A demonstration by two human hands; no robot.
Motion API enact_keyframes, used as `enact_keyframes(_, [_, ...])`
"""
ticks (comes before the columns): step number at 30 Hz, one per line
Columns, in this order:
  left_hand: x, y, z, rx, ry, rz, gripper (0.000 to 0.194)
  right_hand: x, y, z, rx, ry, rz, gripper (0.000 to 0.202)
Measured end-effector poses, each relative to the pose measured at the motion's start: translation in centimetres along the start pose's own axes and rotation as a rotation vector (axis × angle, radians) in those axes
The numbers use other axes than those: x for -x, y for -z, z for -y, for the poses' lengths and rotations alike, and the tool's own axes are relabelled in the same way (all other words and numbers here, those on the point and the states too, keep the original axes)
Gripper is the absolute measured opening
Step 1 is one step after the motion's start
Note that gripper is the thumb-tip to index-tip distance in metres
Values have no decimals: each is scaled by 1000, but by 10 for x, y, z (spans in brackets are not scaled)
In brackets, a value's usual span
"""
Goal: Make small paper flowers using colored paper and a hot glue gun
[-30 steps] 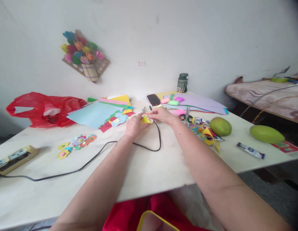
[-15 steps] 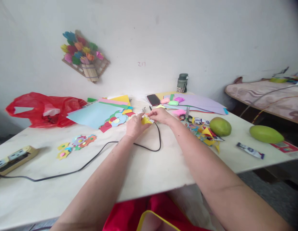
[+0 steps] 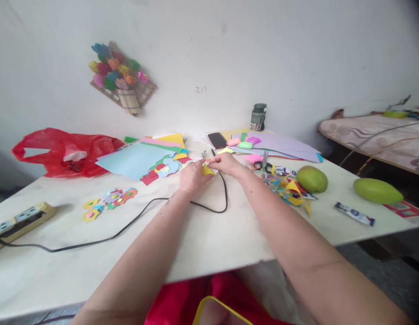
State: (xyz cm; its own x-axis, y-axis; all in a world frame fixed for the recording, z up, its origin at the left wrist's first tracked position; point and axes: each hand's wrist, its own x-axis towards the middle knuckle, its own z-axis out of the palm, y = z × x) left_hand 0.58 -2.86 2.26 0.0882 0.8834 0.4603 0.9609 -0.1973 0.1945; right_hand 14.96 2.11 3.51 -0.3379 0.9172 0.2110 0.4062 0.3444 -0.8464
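Near the middle of the table, my left hand [image 3: 192,177] is closed on a small yellow paper piece [image 3: 207,170]. My right hand [image 3: 226,163] pinches at that piece's right edge, and its fingertips partly cover it. A black cord [image 3: 226,198] runs under my left wrist and ends out of sight behind my hands. Left of my hands lie cut paper flowers [image 3: 167,166] in blue, red and green. Closer to me on the left is a group of small paper flowers [image 3: 111,198] with coloured centres.
A power strip [image 3: 23,221] and a red plastic bag [image 3: 90,153] are at left, near coloured paper sheets [image 3: 128,158]. To the right are paper scraps [image 3: 290,187], scissors [image 3: 263,162], two green fruits [image 3: 312,179] and a tube [image 3: 354,214]. A phone [image 3: 216,140] and bottle [image 3: 258,117] stand farther back.
The view has shifted slightly, so the scene sits a little to the right. Both hands stay together at the yellow paper piece, with only small finger movement.
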Motion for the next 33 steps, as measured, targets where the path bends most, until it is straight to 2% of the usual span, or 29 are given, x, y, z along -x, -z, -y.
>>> enact_keyframes(9, [0,2,-1,-43,-14,9,54,-3,1,-5,161,45,-45,13])
enact_keyframes(18, [2,-2,-2,99,-25,30,65,9,2,9,-218,-134,26,3])
enact_keyframes(22, [2,-5,0,147,-30,62,62,11,5,11,-171,-150,63,7])
enact_keyframes(26, [0,-9,2,117,-33,39,60,9,5,9,-62,-119,70,13])
enact_keyframes(33, [1,-9,2,110,-43,15,58,10,4,7,-141,-144,71,8])
